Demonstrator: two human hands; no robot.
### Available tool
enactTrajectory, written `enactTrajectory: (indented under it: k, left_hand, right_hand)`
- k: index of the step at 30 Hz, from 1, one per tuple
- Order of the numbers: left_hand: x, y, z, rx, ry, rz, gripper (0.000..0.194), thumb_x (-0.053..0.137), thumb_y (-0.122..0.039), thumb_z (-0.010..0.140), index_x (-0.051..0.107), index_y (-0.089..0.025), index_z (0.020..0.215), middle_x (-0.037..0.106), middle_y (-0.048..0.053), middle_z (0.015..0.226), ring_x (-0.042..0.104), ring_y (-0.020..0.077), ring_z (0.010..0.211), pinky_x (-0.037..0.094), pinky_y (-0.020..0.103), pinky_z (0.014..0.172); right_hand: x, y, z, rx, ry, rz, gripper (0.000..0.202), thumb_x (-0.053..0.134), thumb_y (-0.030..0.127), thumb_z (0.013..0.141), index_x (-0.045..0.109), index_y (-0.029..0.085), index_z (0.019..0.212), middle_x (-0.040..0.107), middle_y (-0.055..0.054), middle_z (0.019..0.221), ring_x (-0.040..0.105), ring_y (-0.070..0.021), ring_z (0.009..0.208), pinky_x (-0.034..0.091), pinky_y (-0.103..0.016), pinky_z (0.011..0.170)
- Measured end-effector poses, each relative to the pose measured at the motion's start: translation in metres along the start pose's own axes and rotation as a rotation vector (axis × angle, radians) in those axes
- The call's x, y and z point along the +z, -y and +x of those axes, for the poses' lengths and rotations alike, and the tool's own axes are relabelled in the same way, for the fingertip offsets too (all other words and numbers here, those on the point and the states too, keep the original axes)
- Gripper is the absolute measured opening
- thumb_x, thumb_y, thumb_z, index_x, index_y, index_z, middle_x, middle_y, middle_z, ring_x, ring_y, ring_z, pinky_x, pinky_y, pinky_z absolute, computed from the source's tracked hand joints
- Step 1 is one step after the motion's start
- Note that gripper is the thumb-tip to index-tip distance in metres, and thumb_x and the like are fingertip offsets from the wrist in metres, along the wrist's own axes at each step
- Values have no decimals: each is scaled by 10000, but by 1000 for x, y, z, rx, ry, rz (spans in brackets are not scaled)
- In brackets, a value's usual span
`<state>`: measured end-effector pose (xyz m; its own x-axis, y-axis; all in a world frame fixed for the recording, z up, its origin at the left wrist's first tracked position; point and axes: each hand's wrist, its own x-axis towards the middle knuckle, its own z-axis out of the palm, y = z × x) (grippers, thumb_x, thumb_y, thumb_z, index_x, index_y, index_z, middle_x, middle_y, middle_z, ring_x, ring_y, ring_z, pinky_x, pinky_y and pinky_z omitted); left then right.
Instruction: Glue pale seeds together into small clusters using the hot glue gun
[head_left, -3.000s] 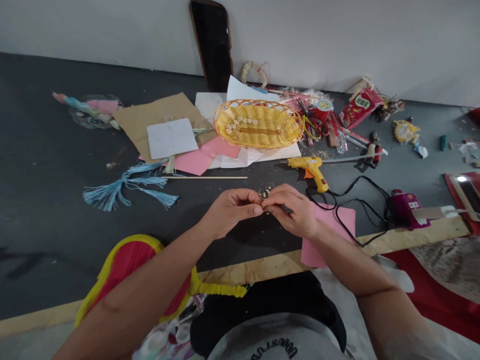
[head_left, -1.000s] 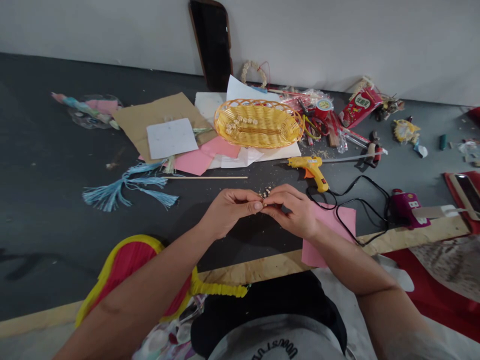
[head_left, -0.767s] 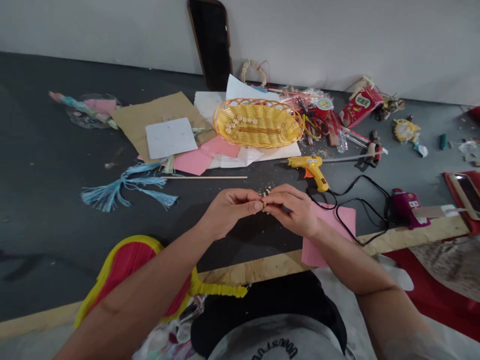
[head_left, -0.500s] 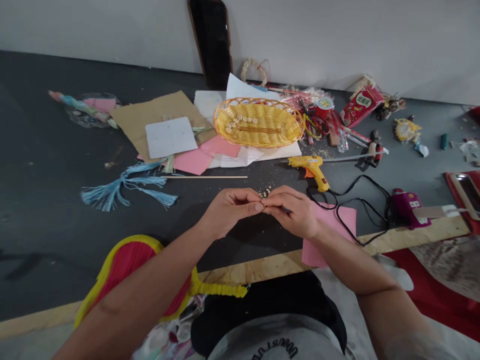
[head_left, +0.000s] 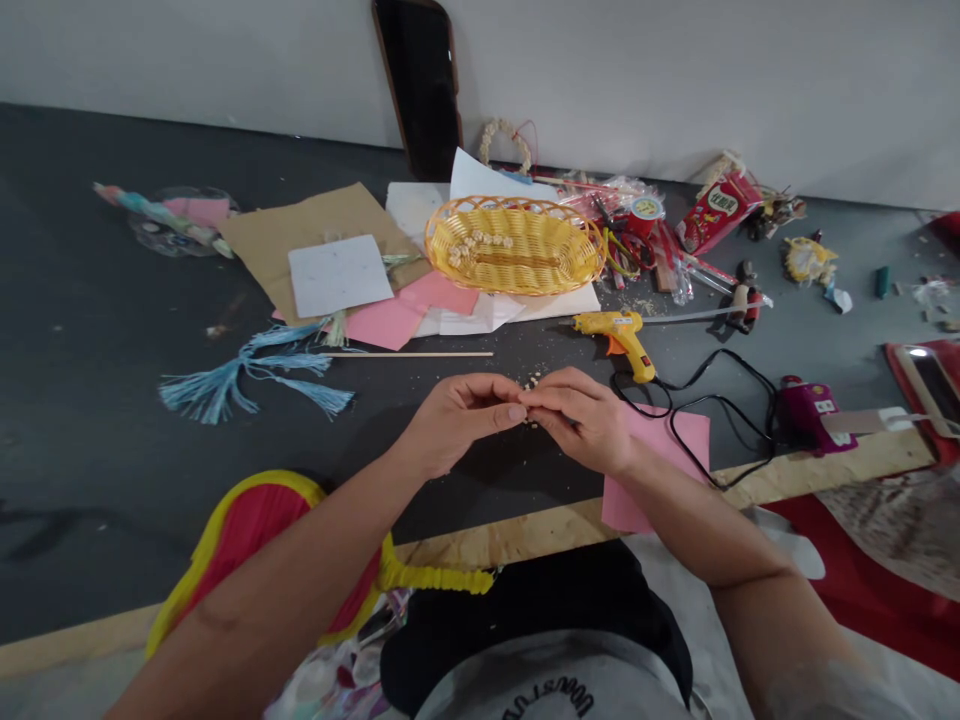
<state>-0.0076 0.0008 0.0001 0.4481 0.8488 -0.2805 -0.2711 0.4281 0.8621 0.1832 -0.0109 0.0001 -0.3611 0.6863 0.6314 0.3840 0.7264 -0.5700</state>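
Note:
My left hand [head_left: 466, 418] and my right hand [head_left: 583, 415] meet fingertip to fingertip above the dark table [head_left: 480, 500]. Both are closed in a pinch on something tiny that the fingers hide. Just behind the fingertips lie small pale crumbs [head_left: 533, 382]. A thin wooden stick [head_left: 420, 354] lies beyond my left hand, its left end at a blue tassel [head_left: 225, 375]. Past my right hand rests a yellow glue gun [head_left: 619, 335] on its side. Pink paper [head_left: 637, 490] lies under my right wrist.
A yellow wicker basket [head_left: 517, 250] with small pale flower-like pieces stands on papers at the back. A phone [head_left: 421, 90] leans on the wall. The glue gun's black cord [head_left: 742, 410] loops at right. A red and yellow fan-like thing [head_left: 262, 530] sits under my left forearm.
My fingertips have shifted slightly against each other, still pinched together. The view has moved a touch; the things on the table lie as before.

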Motion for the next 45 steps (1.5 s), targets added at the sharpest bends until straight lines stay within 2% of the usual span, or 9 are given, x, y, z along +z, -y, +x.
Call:
enactTrajectory:
  k: [19, 26, 30, 32, 34, 36, 40, 42, 45]
  left_hand:
    - [0, -3, 0, -35, -8, 20, 266, 905, -354, 604, 780, -148, 716, 673, 11, 659, 557, 93, 639, 427, 212, 627]
    - [-1, -7, 3, 22, -135, -180, 267, 925, -309, 559, 761, -139, 683, 710, 33, 712, 560, 78, 575, 464, 210, 579]
    - [-4, -6, 5, 70, -134, -261, 247, 929, -272, 552, 750, -142, 661, 719, 31, 708, 553, 64, 551, 486, 205, 580]
    - [-5, -5, 5, 91, -123, -270, 241, 930, -268, 552, 749, -150, 658, 716, 27, 698, 558, 66, 549, 489, 207, 577]
    - [-5, -4, 5, 106, -111, -274, 237, 932, -270, 552, 750, -160, 656, 708, 19, 687, 557, 67, 550, 489, 208, 575]
    - [-5, -3, 5, 114, -103, -274, 239, 933, -280, 552, 749, -167, 653, 696, 14, 671, 560, 70, 560, 485, 206, 571]
    - [-5, -3, 6, 117, -88, -275, 252, 937, -283, 545, 744, -161, 651, 679, 12, 659, 566, 72, 575, 479, 197, 565]
    - [-6, -2, 7, 109, -80, -275, 251, 937, -271, 547, 740, -157, 653, 680, 14, 667, 559, 67, 571, 479, 193, 567]
    - [-6, -3, 7, 104, -85, -275, 245, 933, -257, 552, 729, -160, 645, 681, 10, 675, 549, 62, 567, 483, 192, 573]
  right_hand:
    - [0, -1, -1, 3, 25, 39, 277, 560, 136, 953, 688, 228, 1181, 710, -56, 964, 682, -127, 863, 589, -245, 774]
    - [-9, -2, 2, 168, -86, 78, 243, 535, 161, 958, 650, 231, 1160, 698, -46, 922, 657, -160, 860, 567, -313, 778]
    - [-21, -2, 10, 365, -240, 161, 182, 550, 262, 965, 651, 245, 1116, 655, -25, 941, 605, -110, 687, 532, -270, 645]
    - [-33, -3, 16, 423, -272, 168, 194, 562, 306, 958, 638, 243, 1125, 646, -20, 944, 567, -90, 621, 504, -250, 585]
    - [-49, -6, 20, 462, -211, 112, 226, 573, 339, 946, 627, 232, 1136, 656, -30, 966, 573, -97, 639, 500, -245, 584]
    - [-68, -14, 19, 505, -86, -29, 236, 578, 350, 932, 636, 215, 1116, 672, -44, 974, 604, -124, 716, 507, -253, 626]
    - [-97, -37, 7, 613, 121, -501, 172, 581, 286, 888, 669, 182, 993, 689, -63, 916, 625, -174, 783, 486, -301, 735]
    - [-103, -45, 2, 693, 201, -636, 170, 574, 291, 886, 676, 178, 963, 701, -70, 897, 626, -185, 779, 462, -302, 740]
    - [-103, -48, 1, 779, 329, -691, 220, 573, 367, 898, 679, 179, 945, 716, -78, 892, 630, -196, 787, 429, -288, 709]
